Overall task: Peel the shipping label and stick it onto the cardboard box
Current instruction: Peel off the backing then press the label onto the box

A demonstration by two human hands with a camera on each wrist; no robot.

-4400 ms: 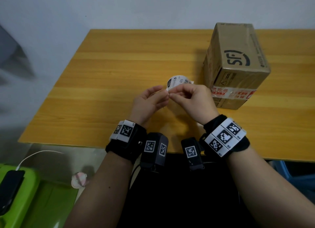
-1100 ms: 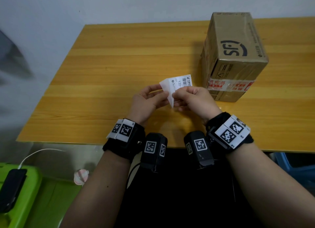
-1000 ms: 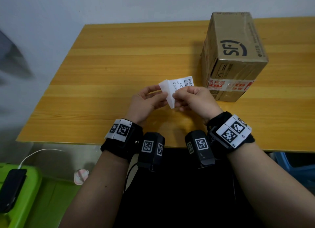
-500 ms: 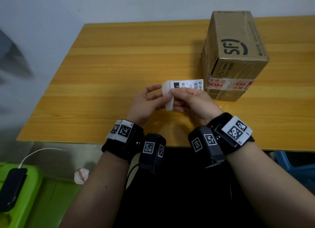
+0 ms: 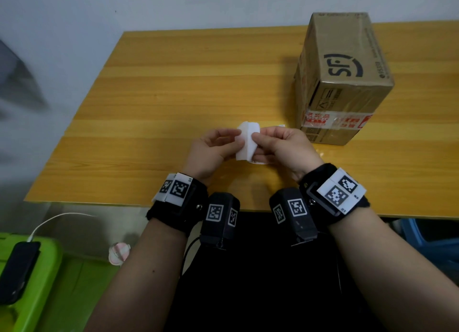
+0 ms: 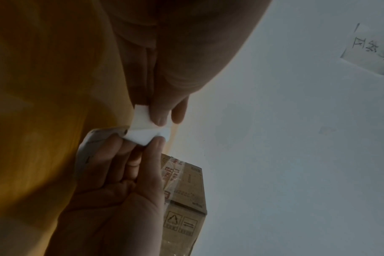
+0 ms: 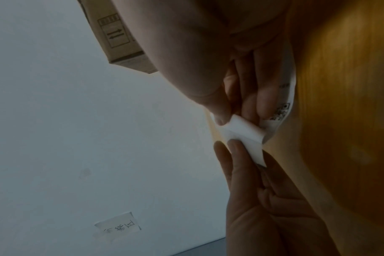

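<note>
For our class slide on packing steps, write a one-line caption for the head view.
Left hand and right hand pinch a white shipping label above the wooden table, beside the cardboard box.

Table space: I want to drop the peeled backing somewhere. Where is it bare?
The table is bare across its left half and behind the hands. It is crowded at the right, where the cardboard box stands close to the right hand.

Brown taped cardboard box [image 5: 345,80] blocks bench's [image 5: 173,83] far right; wooden surface lies open left and ahead of hands.
</note>
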